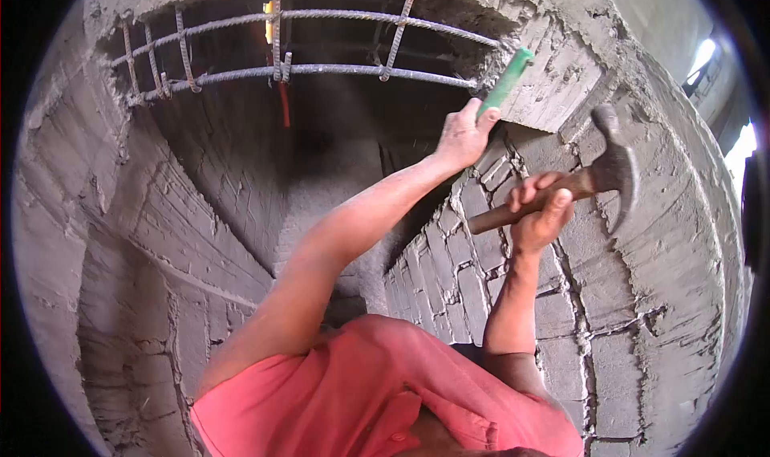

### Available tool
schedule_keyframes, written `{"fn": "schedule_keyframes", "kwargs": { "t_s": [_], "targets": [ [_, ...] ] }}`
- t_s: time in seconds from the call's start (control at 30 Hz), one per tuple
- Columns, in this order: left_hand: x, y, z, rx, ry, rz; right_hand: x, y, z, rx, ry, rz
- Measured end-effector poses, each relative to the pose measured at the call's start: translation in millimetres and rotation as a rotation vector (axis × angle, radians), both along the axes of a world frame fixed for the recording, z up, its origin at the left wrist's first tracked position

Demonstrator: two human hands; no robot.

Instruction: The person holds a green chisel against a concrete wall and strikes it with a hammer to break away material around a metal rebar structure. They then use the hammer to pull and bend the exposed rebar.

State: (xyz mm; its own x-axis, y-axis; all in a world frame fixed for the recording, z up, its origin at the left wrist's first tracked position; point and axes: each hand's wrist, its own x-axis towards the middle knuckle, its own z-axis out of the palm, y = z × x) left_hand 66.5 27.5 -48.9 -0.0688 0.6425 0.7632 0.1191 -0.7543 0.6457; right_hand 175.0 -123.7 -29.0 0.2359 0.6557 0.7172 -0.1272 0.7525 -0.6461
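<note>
My left hand (465,138) is raised at the upper middle, closed around a green chisel (507,80). The chisel slants up to the right, overlapping the rough concrete edge (553,76) in this view; its lower part is hidden in the fist. Lower right, my right hand (541,216) grips the wooden handle of a claw hammer (616,168). The steel hammer head points up and right, apart from the chisel, with its claw curving downward. Behind the hammer is a brick wall (473,292) with mortar joints and smears.
Two curved steel rebars (337,69) with short cross bars span the opening above. An orange-yellow object (269,24) hangs by them. Plastered wall (212,192) stands on the left, and a narrow dusty passage (333,204) drops away between the walls. Bright light enters at far right.
</note>
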Motion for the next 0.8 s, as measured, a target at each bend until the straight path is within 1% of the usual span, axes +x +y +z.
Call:
{"fn": "schedule_keyframes", "kwargs": {
  "t_s": [0.1, 0.17, 0.2, 0.3, 0.43, 0.5, 0.53, 0.57, 0.63, 0.67, 0.77, 0.8],
  "targets": [
    [11.2, -1.0, 7.6, -0.063, -0.039, -0.043, 4.9, -9.0, 13.7, -0.031, 0.018, -0.003],
    [14.8, 3.0, 9.2, -0.030, -0.023, -0.036, 10.8, -9.1, 12.6, -0.032, -0.002, -0.023],
    [16.4, 4.4, 10.3, -0.030, -0.054, -0.018, 11.3, -10.0, 13.2, -0.021, -0.003, -0.034],
    [19.5, 17.8, 3.4, -0.063, -0.034, 0.000, 9.1, -14.0, 15.9, 0.000, -0.019, -0.070],
    [13.5, 29.8, -0.7, -0.036, -0.045, -0.057, 2.5, -14.8, 17.7, 0.026, -0.058, -0.092],
    [7.6, 31.3, 0.5, -0.024, -0.041, -0.057, -10.0, -12.8, 21.2, 0.184, -0.088, -0.176],
    [4.6, 30.8, 1.3, -0.027, -0.043, -0.076, -16.8, -12.6, 24.3, 0.251, -0.105, -0.170],
    [1.6, 30.5, 2.4, -0.030, -0.042, -0.094, -21.0, -10.3, 26.1, 0.253, -0.101, -0.167],
    [-0.9, 30.1, 1.8, -0.027, -0.049, -0.118, -26.5, -6.0, 28.6, 0.425, -0.142, -0.171],
    [-1.4, 31.2, 0.8, -0.030, -0.017, -0.117, -28.2, -3.7, 29.4, 0.472, -0.145, -0.149],
    [0.5, 32.9, 4.0, -0.037, 0.010, -0.118, -38.5, -1.4, 31.2, 0.472, -0.157, -0.174],
    [0.9, 32.5, 4.7, -0.045, 0.017, -0.093, -37.4, 3.4, 29.2, 0.478, -0.115, -0.110]
  ]
}}
